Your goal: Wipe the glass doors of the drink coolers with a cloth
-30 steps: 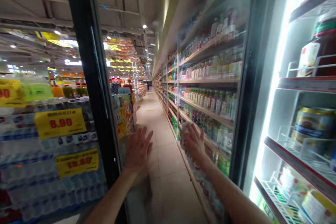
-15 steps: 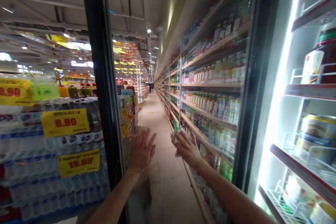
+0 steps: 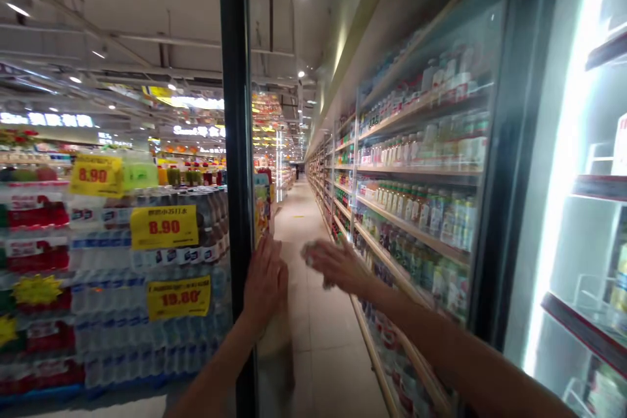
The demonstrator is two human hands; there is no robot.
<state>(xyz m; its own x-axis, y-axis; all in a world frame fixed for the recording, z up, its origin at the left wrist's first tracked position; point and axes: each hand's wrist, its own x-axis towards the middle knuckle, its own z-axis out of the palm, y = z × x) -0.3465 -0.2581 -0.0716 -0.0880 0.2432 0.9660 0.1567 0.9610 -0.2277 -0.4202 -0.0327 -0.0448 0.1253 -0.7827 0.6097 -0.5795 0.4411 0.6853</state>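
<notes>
A glass cooler door with a dark frame (image 3: 238, 163) stands swung out in front of me. My left hand (image 3: 266, 281) lies with its fingers stretched out at the glass, right beside the left frame bar; it holds nothing. Against the middle of the pane is my right hand (image 3: 337, 264), blurred by motion. Under its fingers a crumpled whitish cloth (image 3: 309, 255), maybe a wipe, shows in part. Through or on the glass, shelves of bottles (image 3: 416, 202) appear behind the hands.
On the left stand stacked packs of bottled water (image 3: 122, 300) with yellow price signs (image 3: 164, 226). The lit cooler interior (image 3: 563, 209) with wire-fenced shelves (image 3: 582, 323) is at the right. A tiled aisle floor (image 3: 298, 209) runs away beyond the glass.
The view has turned left, so the door sits further right. My left hand has moved close to the frame bar. My right hand has shifted left over the glass and turned more sideways with the cloth.
</notes>
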